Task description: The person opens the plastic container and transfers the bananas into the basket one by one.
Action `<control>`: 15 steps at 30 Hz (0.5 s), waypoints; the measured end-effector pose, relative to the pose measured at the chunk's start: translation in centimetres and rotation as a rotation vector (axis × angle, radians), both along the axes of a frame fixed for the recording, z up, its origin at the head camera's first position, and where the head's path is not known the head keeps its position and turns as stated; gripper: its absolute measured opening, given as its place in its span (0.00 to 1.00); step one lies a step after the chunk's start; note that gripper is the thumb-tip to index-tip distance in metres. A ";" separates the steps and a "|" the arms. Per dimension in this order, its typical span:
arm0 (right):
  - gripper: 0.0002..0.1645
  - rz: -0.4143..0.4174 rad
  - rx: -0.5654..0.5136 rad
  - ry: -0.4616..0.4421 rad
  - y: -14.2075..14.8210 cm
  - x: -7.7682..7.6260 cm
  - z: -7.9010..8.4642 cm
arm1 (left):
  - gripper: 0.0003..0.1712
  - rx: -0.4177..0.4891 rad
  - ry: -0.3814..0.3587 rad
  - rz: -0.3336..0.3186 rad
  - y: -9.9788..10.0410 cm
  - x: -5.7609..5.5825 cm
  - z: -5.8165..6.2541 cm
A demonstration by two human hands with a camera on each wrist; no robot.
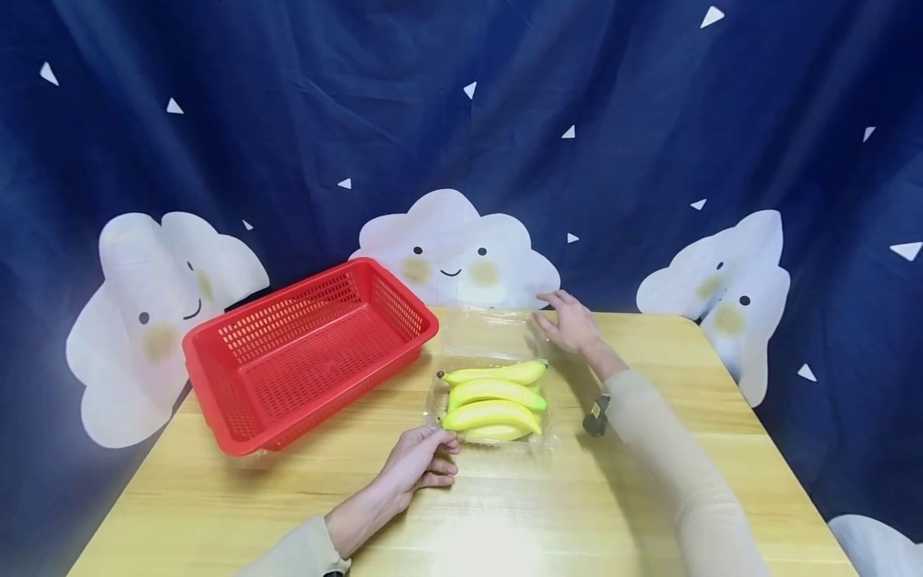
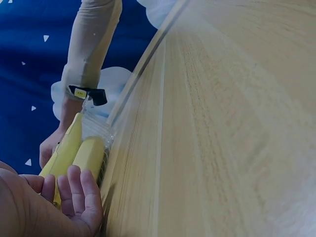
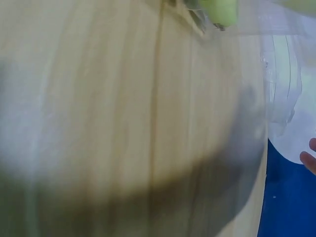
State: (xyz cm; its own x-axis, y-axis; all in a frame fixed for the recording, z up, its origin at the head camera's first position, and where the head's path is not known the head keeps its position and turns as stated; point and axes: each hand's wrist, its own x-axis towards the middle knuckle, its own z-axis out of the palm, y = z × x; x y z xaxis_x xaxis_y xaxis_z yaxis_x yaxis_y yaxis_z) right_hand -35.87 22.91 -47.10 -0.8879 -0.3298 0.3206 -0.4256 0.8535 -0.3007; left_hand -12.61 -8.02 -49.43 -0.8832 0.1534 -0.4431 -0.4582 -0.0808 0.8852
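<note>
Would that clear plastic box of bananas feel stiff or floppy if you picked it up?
The clear box would probably flex a little, since its see-through plastic looks thin. Its open lid, lying back behind the bananas, might flap. The curved bananas look unfastened, so they could shift if it tilts.

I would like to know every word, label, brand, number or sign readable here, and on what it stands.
No text can be read.
Yellow label on the black right-wrist camera: too small and blurred to read.
None visible on the bananas, plastic box, red basket or curtain.
</note>
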 end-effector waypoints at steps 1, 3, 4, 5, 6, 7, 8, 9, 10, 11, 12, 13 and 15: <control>0.29 -0.012 -0.022 0.001 0.2 0.2 0.0 | 0.14 -0.001 0.001 0.002 0.0 0.0 0.0; 0.29 -0.027 -0.070 0.002 0.5 0.5 0.1 | 0.14 0.001 0.003 0.002 0.0 0.0 0.1; 0.29 -0.032 -0.097 0.001 0.6 0.7 0.1 | 0.14 0.001 0.003 0.003 0.0 0.0 0.1; 0.29 -0.037 -0.121 -0.001 0.8 0.9 0.0 | 0.14 0.001 0.003 0.004 0.0 0.0 0.1; 0.29 -0.041 -0.140 -0.003 0.9 1.0 -0.1 | 0.14 -0.001 0.002 0.005 0.0 0.0 0.2; 0.29 -0.045 -0.158 -0.007 1.1 1.2 -0.1 | 0.14 -0.002 0.000 0.007 0.0 0.0 0.2; 0.29 -0.047 -0.178 -0.010 1.2 1.3 -0.2 | 0.14 -0.004 -0.002 0.007 0.0 0.0 0.2; 0.29 -0.052 -0.193 -0.012 1.3 1.5 -0.2 | 0.14 -0.005 -0.002 0.008 0.0 0.0 0.1; 0.29 -0.056 -0.204 -0.012 1.5 1.6 -0.3 | 0.14 -0.006 -0.002 0.009 0.0 0.0 0.1; 0.29 -0.061 -0.214 -0.012 1.6 1.8 -0.3 | 0.14 -0.006 -0.002 0.009 0.0 0.0 0.1; 0.29 -0.064 -0.223 -0.011 1.7 1.9 -0.4 | 0.14 -0.006 -0.002 0.009 0.0 0.0 0.1; 0.29 -0.067 -0.234 -0.013 1.9 2.1 -0.4 | 0.14 -0.005 -0.001 0.009 0.1 0.0 0.1; 0.29 -0.076 -0.269 -0.030 2.1 2.4 -0.4 | 0.14 -0.003 0.001 0.008 0.1 0.0 0.1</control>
